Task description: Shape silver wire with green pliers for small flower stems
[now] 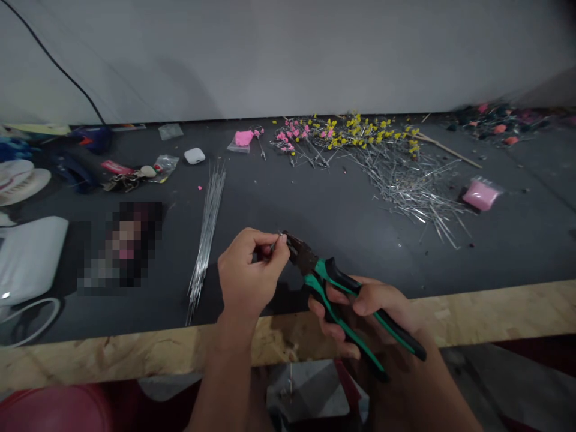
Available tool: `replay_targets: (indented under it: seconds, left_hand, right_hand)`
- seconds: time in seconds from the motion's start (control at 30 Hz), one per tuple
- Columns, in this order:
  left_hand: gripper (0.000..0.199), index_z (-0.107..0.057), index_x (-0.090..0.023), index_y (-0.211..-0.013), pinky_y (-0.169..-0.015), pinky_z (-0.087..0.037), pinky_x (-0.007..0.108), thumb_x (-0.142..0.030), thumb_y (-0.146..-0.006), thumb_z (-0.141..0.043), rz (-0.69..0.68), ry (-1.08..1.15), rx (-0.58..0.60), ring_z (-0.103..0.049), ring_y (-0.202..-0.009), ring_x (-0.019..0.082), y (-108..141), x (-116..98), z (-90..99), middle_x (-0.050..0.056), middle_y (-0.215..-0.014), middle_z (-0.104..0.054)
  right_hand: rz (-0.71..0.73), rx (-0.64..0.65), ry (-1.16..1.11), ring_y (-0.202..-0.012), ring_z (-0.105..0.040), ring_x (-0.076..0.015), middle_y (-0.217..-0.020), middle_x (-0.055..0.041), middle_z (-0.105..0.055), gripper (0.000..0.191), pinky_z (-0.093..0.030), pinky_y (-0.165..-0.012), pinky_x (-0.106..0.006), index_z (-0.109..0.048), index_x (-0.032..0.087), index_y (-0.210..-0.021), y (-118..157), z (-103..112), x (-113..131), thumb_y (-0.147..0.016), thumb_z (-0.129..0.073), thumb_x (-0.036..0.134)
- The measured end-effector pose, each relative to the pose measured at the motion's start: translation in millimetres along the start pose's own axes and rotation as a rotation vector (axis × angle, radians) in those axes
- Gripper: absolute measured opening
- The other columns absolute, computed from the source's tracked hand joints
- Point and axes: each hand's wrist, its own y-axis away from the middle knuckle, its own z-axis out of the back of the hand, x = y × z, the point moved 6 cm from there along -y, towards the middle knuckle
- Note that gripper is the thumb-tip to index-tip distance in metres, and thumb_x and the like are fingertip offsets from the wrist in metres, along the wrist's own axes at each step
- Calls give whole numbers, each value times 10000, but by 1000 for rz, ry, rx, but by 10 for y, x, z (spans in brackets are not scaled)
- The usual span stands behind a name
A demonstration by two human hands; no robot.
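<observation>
My right hand point(375, 306) is wrapped around the green and black handles of a pair of pliers point(324, 276), its dark jaws pointing up and left. Beside the jaws, the thumb and forefinger of my left hand point(252, 264) pinch a thin metal wire point(281, 234), of which only a tiny bit shows. Most of that wire is hidden by the fingers, and I cannot tell whether the jaws touch it. Left of my left hand lies a long bundle of straight silver wires point(207, 225).
Short wire pieces point(409, 186) form a tangled pile at the right, below yellow and pink tipped stems point(360, 132). Pink bags point(481, 195), a wooden stick point(450, 150), a white earbud case point(194, 156), keys point(123, 180) and a white charger point(36, 258) lie around. A wooden edge point(135, 354) runs along the front.
</observation>
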Motion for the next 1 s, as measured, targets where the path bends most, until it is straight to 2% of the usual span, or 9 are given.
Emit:
replay_targets:
  seconds: [0.07,0.2,0.3,0.4,0.47,0.73,0.9,1.0]
  left_hand:
    - [16,-643,-200,-771,-593,-466,218,-198,-787,-644,38,43,114,-547,-630,95,-11,29,-40,-14,-714,-605]
    - [151,-692,-229,-961,-648,-493,230,-227,-845,-594,112,270,380,-590,-720,111,-30,76,-100,26,-895,-645]
    - [201,-710,-274,-1001,-683,-515,237,-226,-870,-566,114,413,486,-605,-770,113,-45,76,-90,38,-1006,-642]
    - [172,-730,-282,-947,-745,-545,267,-234,-855,-593,151,534,509,-619,-927,160,-60,90,-64,51,-1063,-651]
    - [147,-740,-271,-907,-743,-554,275,-241,-842,-612,174,561,528,-619,-961,178,-64,96,-53,62,-1047,-667]
    - [70,-750,-273,-790,-684,-531,262,-231,-740,-724,182,582,561,-639,-860,169,-104,124,10,55,-949,-689]
    - [186,-740,-300,-913,-636,-515,241,-235,-738,-728,128,548,584,-616,-811,148,-105,139,2,49,-971,-659]
    - [148,-738,-294,-879,-649,-500,225,-214,-758,-708,102,482,582,-609,-827,135,-104,125,-14,34,-955,-647]
  right_hand:
    - [-21,10,-5,-691,-567,-156,-931,-85,-578,161,-471,-484,-241,-488,161,-789,24,6,43,-643,-556,169]
    - [-20,76,-26,-694,-570,-145,-918,-73,-561,138,-475,-488,-229,-473,166,-775,91,-9,144,-664,-550,196]
    - [-47,113,-10,-699,-573,-143,-921,-77,-554,163,-476,-497,-226,-461,165,-771,143,-26,155,-648,-562,200]
    - [-66,83,-7,-676,-572,-147,-910,-91,-567,183,-470,-472,-227,-470,159,-762,175,-25,127,-615,-574,194]
    - [-72,57,-12,-661,-576,-153,-896,-99,-580,183,-469,-452,-228,-480,155,-750,186,-25,97,-597,-573,190]
    - [-53,20,36,-648,-558,-147,-868,-101,-589,156,-461,-440,-216,-474,157,-712,182,-38,18,-586,-560,190]
    - [-38,17,44,-632,-565,-151,-862,-104,-589,140,-464,-429,-219,-478,155,-709,154,-40,-3,-593,-548,192]
    - [-32,-9,33,-646,-572,-154,-864,-113,-596,143,-476,-436,-217,-480,149,-706,135,-38,0,-595,-561,186]
